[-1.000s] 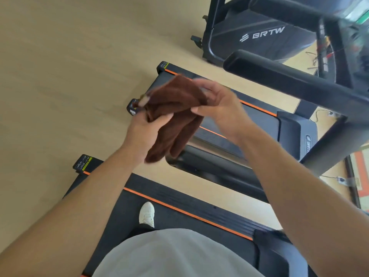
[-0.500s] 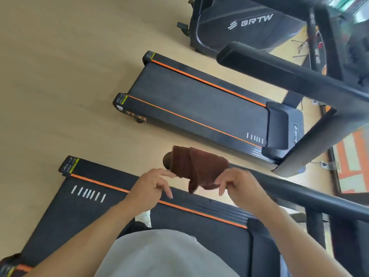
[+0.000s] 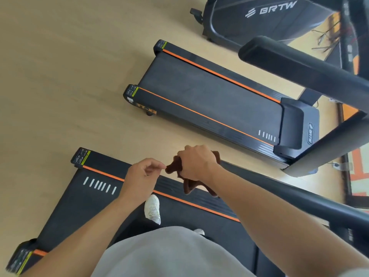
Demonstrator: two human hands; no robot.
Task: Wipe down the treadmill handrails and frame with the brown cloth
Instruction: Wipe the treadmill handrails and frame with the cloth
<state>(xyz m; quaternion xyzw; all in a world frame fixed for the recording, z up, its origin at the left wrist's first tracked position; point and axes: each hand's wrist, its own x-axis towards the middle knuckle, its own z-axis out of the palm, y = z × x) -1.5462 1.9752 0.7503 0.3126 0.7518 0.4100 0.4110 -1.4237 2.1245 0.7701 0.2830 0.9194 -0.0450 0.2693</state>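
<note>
Cloth [image 3: 176,169] wrapped over end of handrail [image 3: 289,188], right hand [image 3: 196,163] clamped around both. Left hand [image 3: 142,172] just beside, fingertips pinched together, touching nothing. Person stands on treadmill deck [image 3: 79,200].

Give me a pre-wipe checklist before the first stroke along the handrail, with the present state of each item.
1. Brown cloth in hand: ok, the right hand is closed over it.
2. Cloth on the handrail: ok, it is draped over the rail's near end, with folds hanging below.
3. Left hand clear of the stroke path: ok, it sits beside the cloth's end, fingertips pinched, not on the rail.
4. Rail ahead free of obstacles: ok as far as it shows; its far end runs out of view.
5. Footing: ok, a white shoe stands on the belt.
6. Belt stopped: cannot tell.
</note>
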